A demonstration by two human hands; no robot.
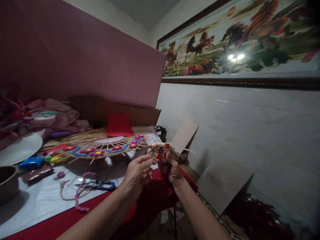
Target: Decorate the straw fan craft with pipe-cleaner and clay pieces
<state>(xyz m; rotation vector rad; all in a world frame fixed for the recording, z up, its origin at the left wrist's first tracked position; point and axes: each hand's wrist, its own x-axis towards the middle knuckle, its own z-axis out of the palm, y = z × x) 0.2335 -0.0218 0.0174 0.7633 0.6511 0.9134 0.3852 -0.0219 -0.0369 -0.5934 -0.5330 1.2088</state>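
My right hand (pixel 173 172) is wrapped round the grip of a flower-patterned glue gun (pixel 160 149), held up in the air with its orange nozzle pointing left. My left hand (pixel 138 170) is raised just left of it, fingers pinched together near the nozzle; what they hold is too small to make out. Behind the hands lies a round woven stick mat (pixel 100 146) decorated with blue cord and pink-and-yellow flowers. A black cable (pixel 174 216) drops from the gun.
The red-covered table (pixel 62 223) carries white paper (pixel 45 196), blue scissors (pixel 105 185), pink cord (pixel 80 196), a white paper plate (pixel 21 148), a dark bowl (pixel 7 181) and a red felt piece (pixel 118 125). Cardboard sheets (pixel 222 186) lean against the right wall.
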